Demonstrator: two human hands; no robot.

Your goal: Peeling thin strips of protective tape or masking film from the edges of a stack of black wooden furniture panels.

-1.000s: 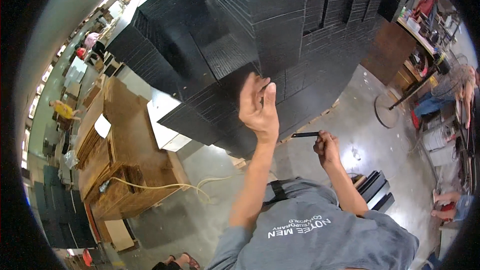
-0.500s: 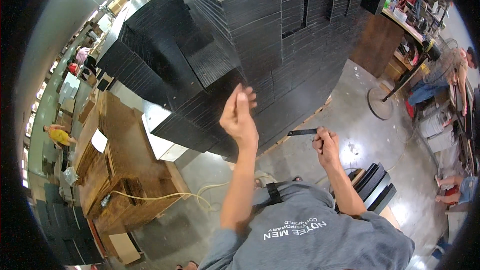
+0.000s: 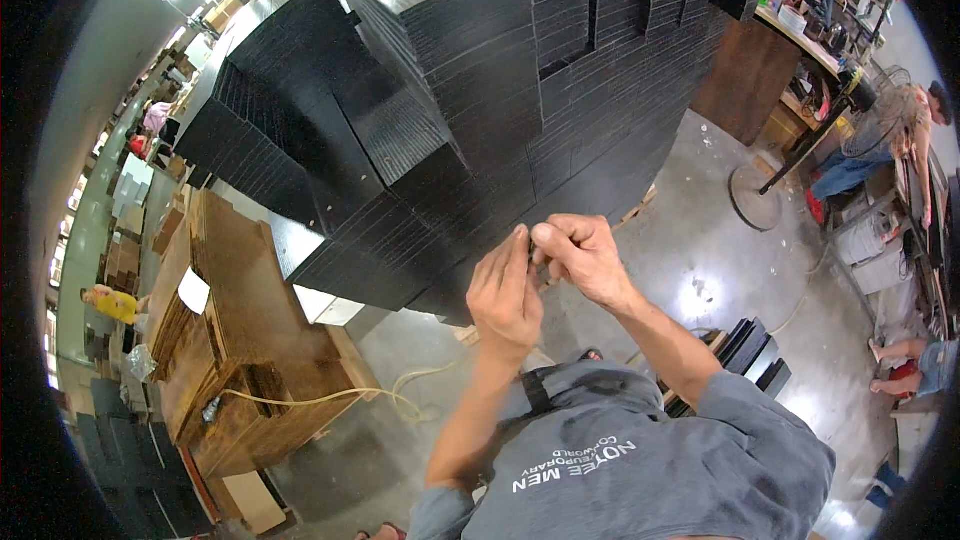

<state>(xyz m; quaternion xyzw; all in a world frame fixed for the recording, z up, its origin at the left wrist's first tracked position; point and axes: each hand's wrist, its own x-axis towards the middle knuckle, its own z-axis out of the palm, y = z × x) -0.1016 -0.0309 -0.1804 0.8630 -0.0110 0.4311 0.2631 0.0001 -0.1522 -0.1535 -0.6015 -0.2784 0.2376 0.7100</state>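
Observation:
In front of my chest, at the lower edge of the black stack, my two hands are together. My right hand (image 3: pixel 585 258) is closed in a pinch on a thin black strip-shaped tool (image 3: pixel 533 252), of which only a small dark bit shows between the fingers. My left hand (image 3: pixel 505 295) meets it from the left, fingers upright and pressed together at the tips against the same spot; what they grip is mostly hidden. Just beyond rises a tall stack of black boards (image 3: pixel 480 60), in stepped piles with glossy tops.
Brown boards (image 3: pixel 270 310) are stacked at left, a yellow hose (image 3: pixel 310 395) running past them. Black strips (image 3: pixel 745 355) lie on the floor at right. Farther right are a round-based stand (image 3: pixel 755 198), a workbench (image 3: pixel 800 40) and a bent-over person (image 3: pixel 885 135).
Both hands have come together; they were apart, the left raised before the stack and the right holding out the thin black tool. The view has shifted slightly.

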